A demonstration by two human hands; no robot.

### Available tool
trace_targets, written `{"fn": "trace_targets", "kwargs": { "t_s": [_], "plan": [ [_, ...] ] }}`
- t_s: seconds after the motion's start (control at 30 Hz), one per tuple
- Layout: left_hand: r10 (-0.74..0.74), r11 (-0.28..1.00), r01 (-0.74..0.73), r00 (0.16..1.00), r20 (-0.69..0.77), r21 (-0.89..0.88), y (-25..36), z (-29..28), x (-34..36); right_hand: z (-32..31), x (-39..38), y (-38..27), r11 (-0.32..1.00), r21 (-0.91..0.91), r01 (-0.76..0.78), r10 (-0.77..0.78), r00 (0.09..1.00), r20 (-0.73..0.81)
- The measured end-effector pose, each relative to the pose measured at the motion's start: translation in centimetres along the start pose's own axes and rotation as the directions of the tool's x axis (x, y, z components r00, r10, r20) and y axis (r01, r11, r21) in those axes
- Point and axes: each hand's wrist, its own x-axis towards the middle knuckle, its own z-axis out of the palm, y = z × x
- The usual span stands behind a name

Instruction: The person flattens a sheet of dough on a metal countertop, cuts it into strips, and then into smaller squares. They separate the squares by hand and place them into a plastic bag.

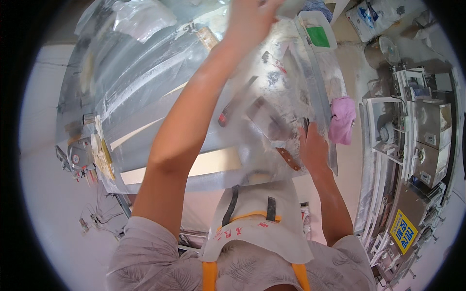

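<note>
Where right grip [313, 140] is, brown handle [288, 159] beside

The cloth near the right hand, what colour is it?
The cloth is pinkish purple, best seen in the head view.

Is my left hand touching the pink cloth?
Apart: the head view shows worktop between the left hand and the pink cloth.

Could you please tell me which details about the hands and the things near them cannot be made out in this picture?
Head view: the left hand; the upper edge cuts it off, so not all of it shows.
Head view: the dark item at the right hand; the hand covers part of it.
Head view: the grey shape left of that hand; blur hides its outline.
</note>
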Motion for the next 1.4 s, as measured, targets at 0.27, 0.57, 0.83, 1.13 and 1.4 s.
{"fn": "trace_targets", "kwargs": {
  "t_s": [0.27,0.57,0.83,1.13,1.4],
  "plan": [
    [0.034,0.960,0.061,0.944,-0.329,0.274,-6.6,-17.3,-23.3,4.9,-5.2,0.9,0.993,-0.118,0.011,-0.015,0.999,-0.034],
    [-0.581,0.663,0.141,0.717,-0.386,-0.735,-11.3,-35.7,-52.5,2.3,-19.1,-15.2,0.819,0.571,-0.058,-0.009,0.993,0.114],
    [-0.767,0.468,0.080,0.532,-0.360,-0.880,-15.8,-47.7,-76.2,15.1,-28.3,-30.6,0.703,0.711,-0.014,0.022,1.000,-0.002],
    [-0.852,0.268,-0.061,0.450,-0.266,-0.962,-32.2,-59.7,-84.5,25.8,-33.7,-48.2,0.664,0.748,0.002,-0.228,0.953,0.200],
    [-0.939,0.164,0.002,0.307,-0.155,-0.987,-40.7,-70.3,-81.0,40.7,-35.0,-62.1,0.615,0.777,-0.139,-0.198,0.926,0.322]
  ]
}}
